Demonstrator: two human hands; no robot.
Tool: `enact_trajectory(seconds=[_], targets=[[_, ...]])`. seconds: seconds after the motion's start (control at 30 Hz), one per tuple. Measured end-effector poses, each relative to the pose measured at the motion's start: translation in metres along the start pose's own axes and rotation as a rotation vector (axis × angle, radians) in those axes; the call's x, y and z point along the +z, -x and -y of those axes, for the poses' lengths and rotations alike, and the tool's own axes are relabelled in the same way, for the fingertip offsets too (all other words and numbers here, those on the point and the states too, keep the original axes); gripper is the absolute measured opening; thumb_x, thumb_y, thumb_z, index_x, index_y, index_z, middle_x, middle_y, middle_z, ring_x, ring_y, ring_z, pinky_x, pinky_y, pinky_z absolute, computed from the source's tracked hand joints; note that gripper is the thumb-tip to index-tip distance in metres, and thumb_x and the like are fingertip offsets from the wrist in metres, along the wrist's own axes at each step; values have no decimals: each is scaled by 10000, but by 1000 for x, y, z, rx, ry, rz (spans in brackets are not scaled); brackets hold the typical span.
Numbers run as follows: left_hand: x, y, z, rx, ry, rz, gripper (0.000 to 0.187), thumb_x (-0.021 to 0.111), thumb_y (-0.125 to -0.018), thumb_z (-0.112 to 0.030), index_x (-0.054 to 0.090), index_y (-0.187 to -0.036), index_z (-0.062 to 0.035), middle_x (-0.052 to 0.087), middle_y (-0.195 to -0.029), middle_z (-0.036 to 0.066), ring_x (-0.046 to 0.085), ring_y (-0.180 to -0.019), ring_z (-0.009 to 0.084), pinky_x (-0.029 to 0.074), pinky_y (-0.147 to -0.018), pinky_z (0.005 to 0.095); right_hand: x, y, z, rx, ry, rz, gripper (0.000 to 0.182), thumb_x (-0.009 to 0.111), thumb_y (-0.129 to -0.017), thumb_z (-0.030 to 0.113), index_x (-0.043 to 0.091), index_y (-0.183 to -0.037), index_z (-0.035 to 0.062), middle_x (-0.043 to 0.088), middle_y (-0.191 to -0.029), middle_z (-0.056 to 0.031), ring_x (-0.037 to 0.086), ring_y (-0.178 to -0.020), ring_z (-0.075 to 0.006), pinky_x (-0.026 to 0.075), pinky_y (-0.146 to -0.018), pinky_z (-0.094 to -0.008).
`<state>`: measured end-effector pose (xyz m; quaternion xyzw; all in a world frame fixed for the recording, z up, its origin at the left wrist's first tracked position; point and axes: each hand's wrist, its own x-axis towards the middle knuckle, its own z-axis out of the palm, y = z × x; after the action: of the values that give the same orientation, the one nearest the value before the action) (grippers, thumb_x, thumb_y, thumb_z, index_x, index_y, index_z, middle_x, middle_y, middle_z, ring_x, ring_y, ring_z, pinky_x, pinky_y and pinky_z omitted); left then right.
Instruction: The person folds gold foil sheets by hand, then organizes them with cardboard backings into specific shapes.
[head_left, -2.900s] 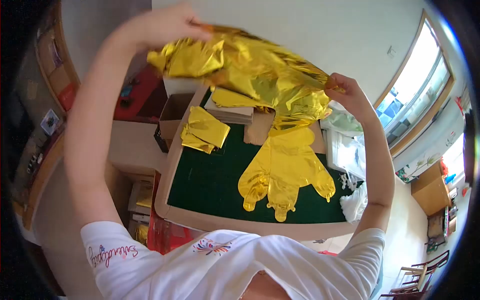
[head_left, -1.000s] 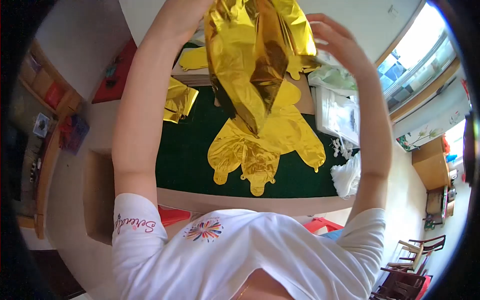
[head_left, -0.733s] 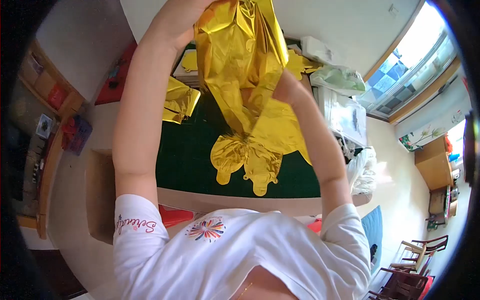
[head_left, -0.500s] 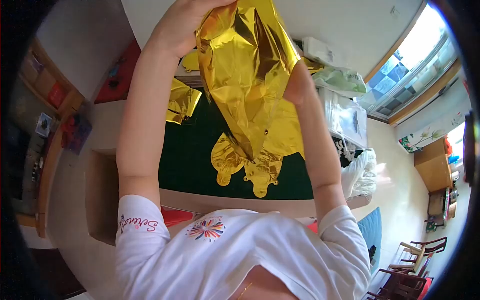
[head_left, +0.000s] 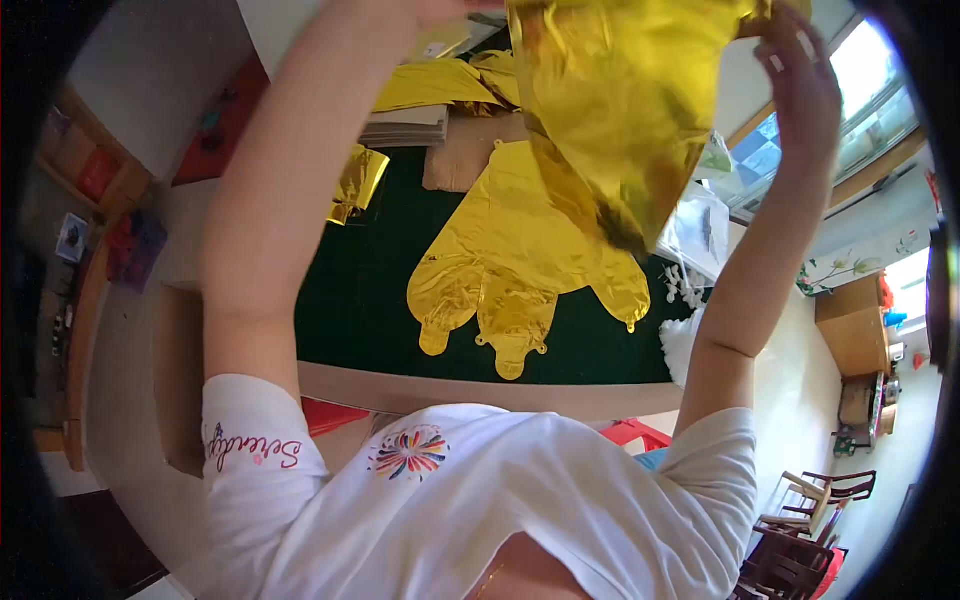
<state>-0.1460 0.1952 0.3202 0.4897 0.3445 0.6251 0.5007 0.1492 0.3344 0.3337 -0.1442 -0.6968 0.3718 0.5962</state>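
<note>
A gold foil balloon (head_left: 620, 110), flat and crinkled, is stretched between my hands above the table. At the top edge, my left hand (head_left: 455, 8) is mostly cut off; its fingertips meet the foil's upper left corner. My right hand (head_left: 800, 85) is closed on the upper right corner, its other fingers loosely bent. Beneath the raised sheet, more flat gold foil balloons (head_left: 490, 240) with rounded lobes and small tabs lie on the dark green tabletop (head_left: 350, 310). The raised foil hides part of them.
Behind lie folded gold foil (head_left: 430, 85), a stack of flat sheets (head_left: 405, 127) and a piece of brown cardboard (head_left: 465, 155). Another gold foil piece (head_left: 360, 185) is beside my left forearm. Clear plastic packaging (head_left: 695, 235) and white fluffy material (head_left: 682, 345) are at the right.
Both hands have moved up and apart, the right one far to the right. The held foil balloon has risen, shifted right and spread wider, uncovering more of the balloons beneath.
</note>
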Motion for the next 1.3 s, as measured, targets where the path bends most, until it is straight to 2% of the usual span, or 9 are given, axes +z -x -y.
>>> enact_trajectory(seconds=[0.13, 0.27, 0.47, 0.73, 0.87, 0.93, 1.0, 1.13, 1.3], targets=[[-34, -29, 99, -228, -276, -37, 281, 653, -862, -196, 613, -1055, 4, 642, -998, 51, 608, -933, 143, 505, -790, 286, -2, 43, -85, 87, 155, 90, 243, 616, -827, 25, 620, -1070, 12, 646, -969, -49, 579, -779, -113, 473, -654, -249], [-41, -19, 194, -293, -295, -367, 133, 652, -806, -43, 609, -904, 37, 638, -841, 138, 646, -687, 226, 554, -527, 354, 2, 132, -197, 313, 393, -12, 173, 529, -916, 103, 639, -1031, 35, 640, -804, -34, 581, -704, -105, 470, -636, -237], [-74, -6, 290, -454, -198, -482, 370, 683, -751, 18, 541, -1092, -7, 610, -995, 131, 657, -770, 229, 586, -592, 361, 10, 214, -280, 322, 559, -136, 176, 575, -867, 120, 617, -1022, 48, 639, -802, -107, 615, -727, -190, 468, -657, -310], [-67, 6, 295, -430, -904, -524, 434, 677, -750, -44, 514, -1152, -41, 621, -1011, 136, 647, -840, 292, 541, -730, 381, 22, 217, -258, 444, 636, -98, 191, 605, -858, 135, 614, -1028, 49, 616, -791, -121, 600, -706, -248, 470, -670, -346], [-49, 27, 276, -514, -947, -481, 430, 643, -786, -63, 498, -1190, -50, 589, -1106, 136, 601, -972, 311, 489, -831, 372, 17, 222, -241, 353, 928, -54, 211, 588, -854, 111, 599, -1057, 54, 591, -898, -127, 586, -870, -296, 465, -791, -367], [-43, 52, 283, 48, -1431, -388, 462, 609, -836, -105, 464, -1274, -81, 500, -1279, 138, 458, -1213, 300, 395, -984, 392, 15, 231, -231, 225, 951, -91, 213, 578, -861, 118, 593, -1062, 51, 571, -931, -137, 566, -915, -321, 454, -825, -386], [-27, 74, 291, 48, -1481, -229, 493, 596, -862, -172, 432, -1323, -108, 423, -1361, 128, 350, -1295, 285, 302, -1046, 427, 19, 242, -204, 236, 901, 142, 224, 533, -880, 99, 578, -1089, 33, 544, -1123, -166, 511, -1054, -360, 432, -878, -416], [9, 104, 295, -58, -1604, 45, 560, 507, -925, -390, 351, -1420, -179, 272, -1496, 101, 168, -1412, 257, 92, -1125, 527, 16, 269, -194, 284, 854, 188, 261, 532, -881, 101, 568, -1130, 31, 532, -1201, -175, 503, -1098, -363, 424, -920, -405], [7, 119, 313, -89, -1653, 99, 554, 447, -936, -455, 355, -1422, -205, 246, -1509, 84, 156, -1415, 243, 58, -1116, 562, 11, 284, -210, 322, 849, 216, 287, 538, -885, 116, 558, -1159, 32, 511, -1265, -171, 479, -1149, -355, 410, -958, -400]])
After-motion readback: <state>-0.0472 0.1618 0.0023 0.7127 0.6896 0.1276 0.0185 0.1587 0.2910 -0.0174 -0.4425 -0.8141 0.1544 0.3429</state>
